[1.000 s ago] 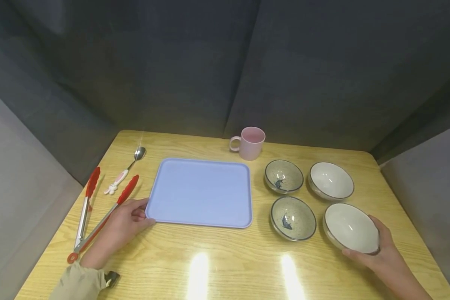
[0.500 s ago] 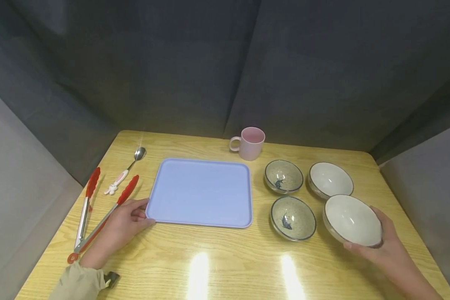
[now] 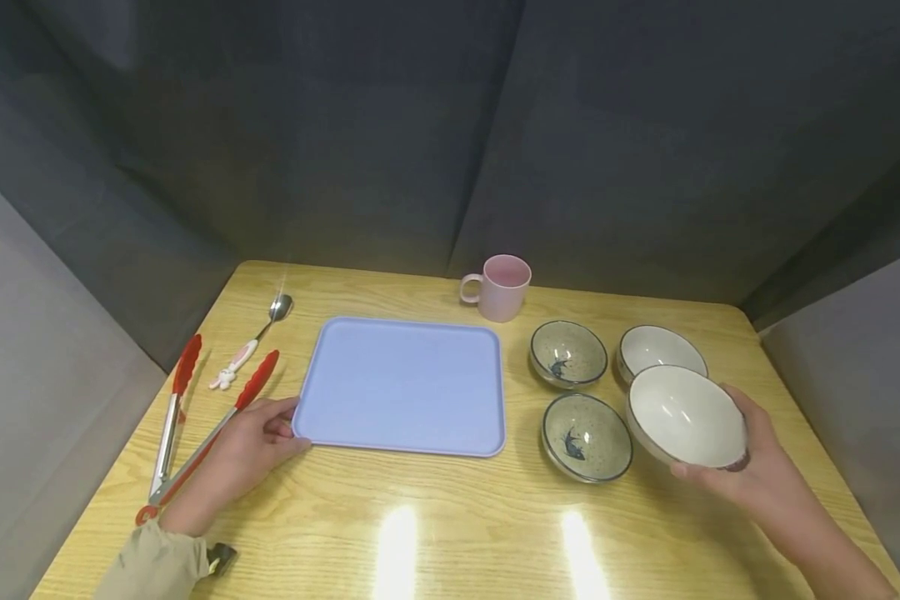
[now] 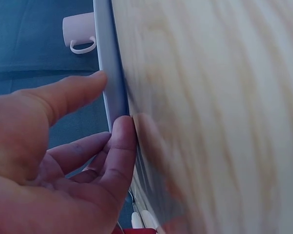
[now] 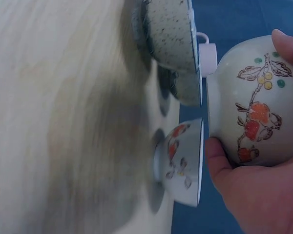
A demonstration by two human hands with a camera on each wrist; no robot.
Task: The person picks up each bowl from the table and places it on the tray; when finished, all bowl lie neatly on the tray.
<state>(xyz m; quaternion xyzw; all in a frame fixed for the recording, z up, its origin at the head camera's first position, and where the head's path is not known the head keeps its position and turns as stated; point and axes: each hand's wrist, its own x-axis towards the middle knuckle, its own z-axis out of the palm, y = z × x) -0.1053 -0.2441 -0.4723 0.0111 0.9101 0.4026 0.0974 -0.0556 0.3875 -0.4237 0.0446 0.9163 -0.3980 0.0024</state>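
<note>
My right hand (image 3: 765, 475) grips a white bowl (image 3: 686, 417) by its right side and holds it raised over the table, slightly tilted. The right wrist view shows a painted branch with red-orange fruit on the held bowl's wall (image 5: 259, 107). Just behind it stands a matching white bowl (image 3: 660, 348), partly covered by the held one. My left hand (image 3: 258, 437) pinches the near left corner of a light blue tray (image 3: 397, 387). In the left wrist view, thumb and curled fingers meet the tray's edge (image 4: 112, 63).
Two speckled bowls (image 3: 567, 354) stand between tray and white bowls. A pink mug (image 3: 502, 287) stands behind the tray. Red-tipped tongs (image 3: 167, 442) lie spread at the left, partly under the left forearm, beside a rabbit-handled spoon (image 3: 251, 342). Dark cloth (image 3: 390, 133) hangs behind the table.
My right hand has lifted the white bowl off the table and moved it back and slightly left, so it overlaps the rear white bowl. The left hand and tray have stayed put.
</note>
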